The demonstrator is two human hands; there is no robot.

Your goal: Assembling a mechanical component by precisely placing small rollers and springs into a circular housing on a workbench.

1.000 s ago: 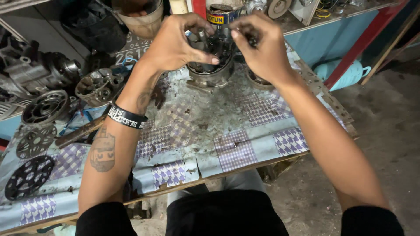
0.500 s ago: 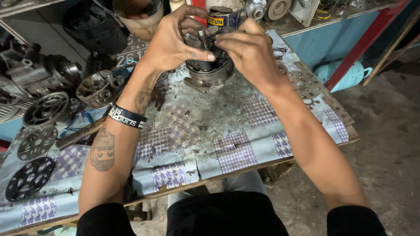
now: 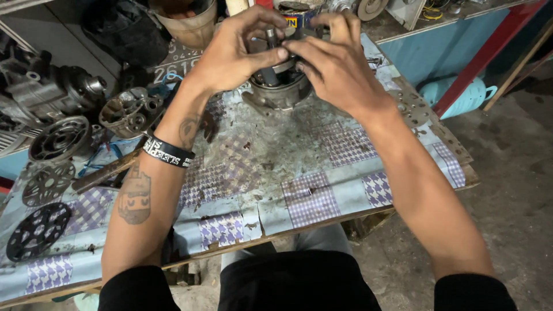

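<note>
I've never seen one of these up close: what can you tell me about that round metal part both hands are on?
The housing is a round, cup-like casting of dull grey metal, grimy, standing upright at the far side of the patterned bench cover. A dark shaft rises from its middle. The left hand and right hand close over its top, fingers on the inner parts, hiding much of it.

At the top centre of the frame, my left hand [image 3: 230,55] and right hand [image 3: 334,66] pinch a metal shaft [image 3: 271,57] standing in the round housing [image 3: 282,92] on the surface [image 3: 276,167].
</note>
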